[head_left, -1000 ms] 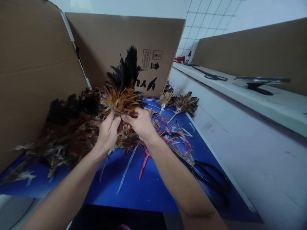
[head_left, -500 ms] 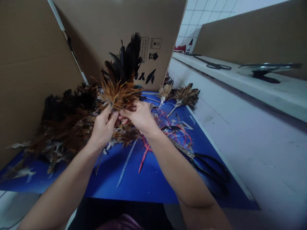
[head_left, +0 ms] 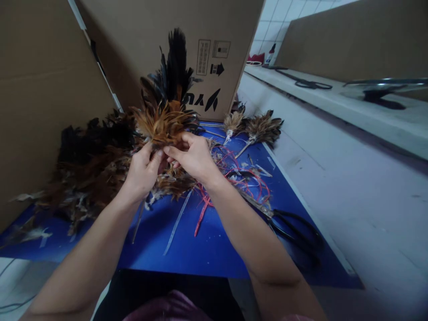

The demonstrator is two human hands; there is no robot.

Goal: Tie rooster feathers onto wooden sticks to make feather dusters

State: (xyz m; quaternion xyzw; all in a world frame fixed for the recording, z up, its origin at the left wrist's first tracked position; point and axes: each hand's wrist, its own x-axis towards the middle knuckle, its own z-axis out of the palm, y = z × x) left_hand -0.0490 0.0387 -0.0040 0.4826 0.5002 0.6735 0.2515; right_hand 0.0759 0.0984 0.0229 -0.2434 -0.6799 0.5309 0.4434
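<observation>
A feather bundle (head_left: 162,122), orange-brown low down with tall black plumes on top, stands upright between my hands. My left hand (head_left: 142,171) is closed around its base, thumb and fingers pinched together. From the right, my right hand (head_left: 194,156) pinches the same base, its thumb close to the left thumb. What lies under the fingertips is hidden. A thin stick (head_left: 138,223) slants down below my left hand; whether it joins the bundle I cannot tell. Loose brown and black feathers (head_left: 90,169) are heaped at the left, beside and behind my left hand.
On the blue tabletop (head_left: 197,261) lie red strings (head_left: 200,218), a clear strip (head_left: 177,225) and black-handled scissors (head_left: 294,227) by my right forearm. Two small feather dusters (head_left: 264,127) rest at the back right. Cardboard (head_left: 220,18) walls the back; a white ledge (head_left: 354,93) runs along the right.
The view has shifted slightly. The black plumes now stand straighter and the bundle appears turned a little in my fingers. Both hands keep their pinch at its base.
</observation>
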